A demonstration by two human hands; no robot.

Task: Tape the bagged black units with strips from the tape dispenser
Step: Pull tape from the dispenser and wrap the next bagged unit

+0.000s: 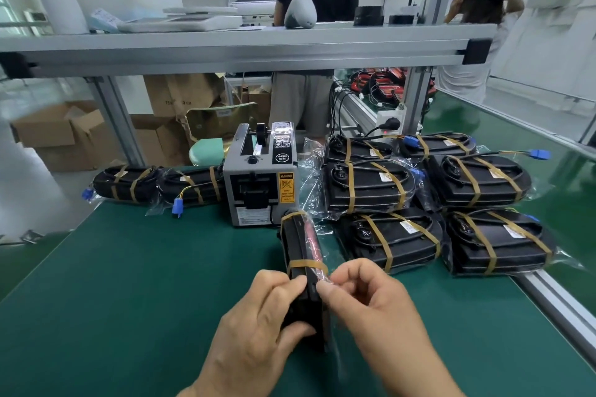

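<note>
A bagged black unit (300,245) stands on its edge on the green mat in front of me, with two tan tape bands around it. My left hand (258,325) grips its near end from the left. My right hand (371,309) pinches the bag and the near tape band at its right side. The grey tape dispenser (258,184) stands just behind the unit. Several taped bagged units (483,180) are stacked to the right, and two more (154,185) lie left of the dispenser.
An aluminium frame shelf (245,48) crosses above the bench with scales and a scanner on it. A metal rail (561,309) edges the mat on the right. Two people stand beyond the bench. Cardboard boxes (61,132) sit on the floor at the back left.
</note>
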